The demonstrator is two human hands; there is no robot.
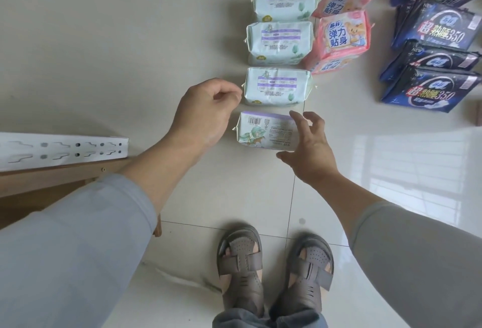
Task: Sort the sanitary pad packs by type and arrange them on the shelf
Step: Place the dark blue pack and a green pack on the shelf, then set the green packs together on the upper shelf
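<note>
Pale floor tiles (104,40) carried mint packs (279,86) in a row. Both hands hovered, holding nothing: left hand (206,111) loosely curled, right hand (310,145) spread beside the nearest pack (263,130).

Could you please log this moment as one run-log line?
left hand: curled, empty | right hand: open beside nearest green pack | packs: floor

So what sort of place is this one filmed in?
Probably an indoor room, home or stockroom: glossy tiled floor, pad packs in rows on it, green, pink, dark blue, and a white slotted shelf upright.
</note>
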